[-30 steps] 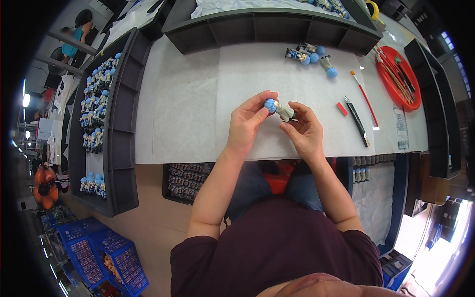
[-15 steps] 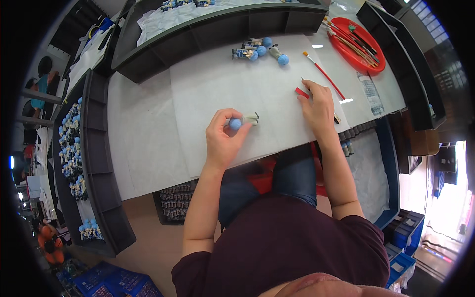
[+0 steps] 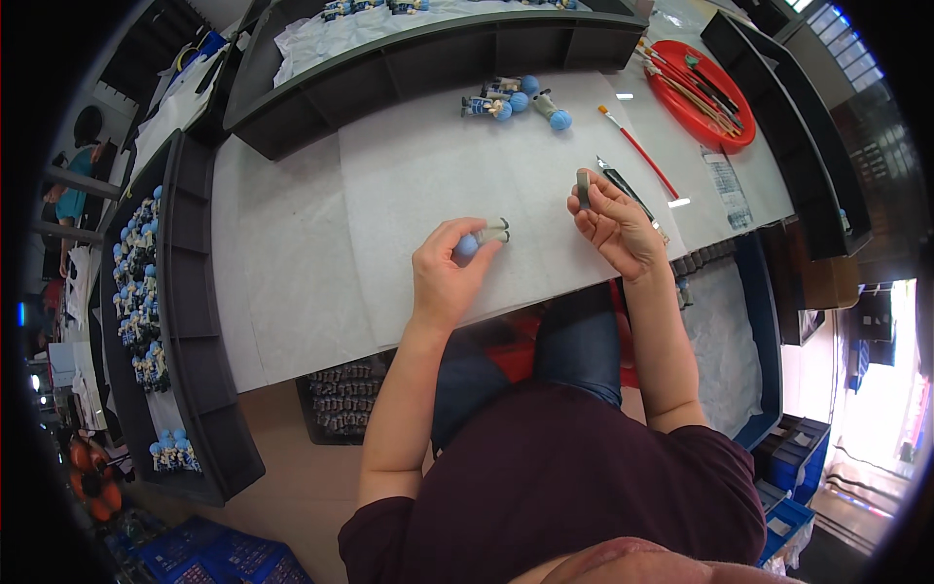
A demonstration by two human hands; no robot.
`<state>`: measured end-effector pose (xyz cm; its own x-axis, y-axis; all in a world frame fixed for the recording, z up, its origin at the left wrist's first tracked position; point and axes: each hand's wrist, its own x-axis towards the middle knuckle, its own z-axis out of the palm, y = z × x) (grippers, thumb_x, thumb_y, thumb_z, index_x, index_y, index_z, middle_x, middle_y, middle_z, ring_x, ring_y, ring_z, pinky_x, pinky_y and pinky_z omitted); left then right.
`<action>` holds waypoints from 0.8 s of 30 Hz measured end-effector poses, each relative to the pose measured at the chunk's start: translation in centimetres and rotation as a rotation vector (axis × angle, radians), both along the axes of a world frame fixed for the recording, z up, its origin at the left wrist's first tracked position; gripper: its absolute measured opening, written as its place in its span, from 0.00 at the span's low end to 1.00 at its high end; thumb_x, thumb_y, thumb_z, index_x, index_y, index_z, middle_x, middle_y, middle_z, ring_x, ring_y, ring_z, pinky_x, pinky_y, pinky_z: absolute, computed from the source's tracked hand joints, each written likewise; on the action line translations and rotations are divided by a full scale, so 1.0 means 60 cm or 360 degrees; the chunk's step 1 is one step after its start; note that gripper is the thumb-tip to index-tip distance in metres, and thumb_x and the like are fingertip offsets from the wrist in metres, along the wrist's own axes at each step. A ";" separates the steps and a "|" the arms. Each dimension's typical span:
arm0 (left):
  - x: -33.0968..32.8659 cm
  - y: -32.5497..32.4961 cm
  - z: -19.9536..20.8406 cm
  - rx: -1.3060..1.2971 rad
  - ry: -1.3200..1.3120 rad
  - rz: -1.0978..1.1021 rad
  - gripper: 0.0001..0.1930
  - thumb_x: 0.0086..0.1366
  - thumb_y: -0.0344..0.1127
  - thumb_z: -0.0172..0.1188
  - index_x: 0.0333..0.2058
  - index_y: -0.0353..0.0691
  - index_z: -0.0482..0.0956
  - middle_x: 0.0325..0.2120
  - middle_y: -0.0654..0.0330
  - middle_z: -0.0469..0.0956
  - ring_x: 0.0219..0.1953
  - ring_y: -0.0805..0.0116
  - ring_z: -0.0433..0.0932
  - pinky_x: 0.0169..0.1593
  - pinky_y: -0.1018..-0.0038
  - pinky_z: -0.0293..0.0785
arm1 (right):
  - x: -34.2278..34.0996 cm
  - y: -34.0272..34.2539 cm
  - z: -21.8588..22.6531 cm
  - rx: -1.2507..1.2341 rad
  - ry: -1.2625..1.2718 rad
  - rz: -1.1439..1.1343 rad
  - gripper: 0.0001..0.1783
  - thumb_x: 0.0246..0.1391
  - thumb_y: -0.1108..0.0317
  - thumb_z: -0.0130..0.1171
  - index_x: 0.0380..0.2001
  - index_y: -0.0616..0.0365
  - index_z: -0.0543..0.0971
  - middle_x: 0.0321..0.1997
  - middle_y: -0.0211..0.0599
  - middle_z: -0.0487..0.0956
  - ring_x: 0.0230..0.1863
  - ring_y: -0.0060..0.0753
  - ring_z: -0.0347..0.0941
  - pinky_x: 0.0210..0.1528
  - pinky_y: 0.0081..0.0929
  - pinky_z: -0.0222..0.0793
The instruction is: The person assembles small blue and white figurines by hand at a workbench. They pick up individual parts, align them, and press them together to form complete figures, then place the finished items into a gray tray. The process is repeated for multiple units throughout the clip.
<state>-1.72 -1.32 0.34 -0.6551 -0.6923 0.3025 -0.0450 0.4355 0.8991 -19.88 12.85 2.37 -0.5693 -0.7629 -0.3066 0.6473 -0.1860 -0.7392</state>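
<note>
My left hand (image 3: 447,274) is closed around a small figurine (image 3: 492,235) with a pale blue round head, its light legs and dark feet pointing right. It is held low over the white sheet. To the right, my right hand (image 3: 619,231) pinches a small flat grey strip (image 3: 583,190) upright between thumb and fingers. Just beyond that hand a slim black tool (image 3: 623,188) with a pointed metal tip lies on the table. Several more blue-headed figurines (image 3: 505,100) lie together on the far part of the sheet.
A red-handled paintbrush (image 3: 637,151) lies right of the sheet, near a red dish (image 3: 744,136) of brushes and sticks. A dark tray (image 3: 418,78) borders the table's far side. At left, another tray (image 3: 199,331) holds many figurines. A lined tray (image 3: 725,336) stands at right.
My right hand has turned palm-up and lifted the strip, which showed red before and now shows grey. The black tool has come into sight. The figurine has turned slightly in my left hand.
</note>
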 end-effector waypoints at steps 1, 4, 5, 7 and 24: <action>0.002 -0.001 0.000 -0.0010 -0.0016 -0.0011 0.10 0.48 0.27 0.66 0.32 0.35 0.78 0.28 0.60 0.77 0.27 0.73 0.73 0.30 0.79 0.70 | 0.003 -0.003 -0.003 0.0011 0.0054 -0.0001 0.18 0.51 0.70 0.59 0.46 0.61 0.71 0.37 0.32 0.76 0.38 0.25 0.73 0.39 0.17 0.69; 0.002 -0.001 -0.002 -0.0028 -0.0050 -0.0022 0.10 0.49 0.27 0.67 0.31 0.33 0.78 0.27 0.63 0.75 0.27 0.79 0.70 0.29 0.83 0.68 | 0.021 -0.012 -0.006 0.0123 0.0385 -0.0060 0.17 0.50 0.70 0.60 0.44 0.62 0.74 0.37 0.30 0.76 0.35 0.21 0.71 0.39 0.16 0.67; 0.002 0.000 -0.003 -0.0028 -0.0051 -0.0013 0.10 0.48 0.27 0.67 0.30 0.33 0.77 0.27 0.63 0.74 0.27 0.79 0.70 0.29 0.83 0.68 | 0.029 -0.017 -0.008 0.0169 0.0521 -0.0090 0.16 0.50 0.70 0.60 0.44 0.62 0.75 0.36 0.30 0.76 0.34 0.19 0.70 0.39 0.16 0.67; 0.002 0.001 -0.003 -0.0022 -0.0051 -0.0010 0.10 0.47 0.26 0.68 0.29 0.33 0.77 0.26 0.63 0.74 0.26 0.79 0.70 0.29 0.82 0.68 | 0.042 -0.025 -0.014 0.0203 0.0858 -0.0010 0.11 0.49 0.72 0.60 0.38 0.63 0.78 0.35 0.30 0.77 0.35 0.19 0.71 0.38 0.17 0.66; -0.001 0.002 -0.008 -0.0176 0.0074 -0.0052 0.09 0.45 0.25 0.67 0.24 0.32 0.75 0.26 0.58 0.76 0.28 0.72 0.76 0.31 0.79 0.72 | 0.093 -0.098 -0.005 0.0449 0.1756 -0.0247 0.17 0.39 0.83 0.58 0.37 0.60 0.78 0.20 0.34 0.73 0.21 0.20 0.69 0.25 0.19 0.65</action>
<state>-1.79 -1.19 -0.15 -0.6604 -0.6313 0.4067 0.0117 0.5329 0.8461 -14.29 6.99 2.05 -0.7160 -0.6444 0.2685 -0.3940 0.0555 -0.9174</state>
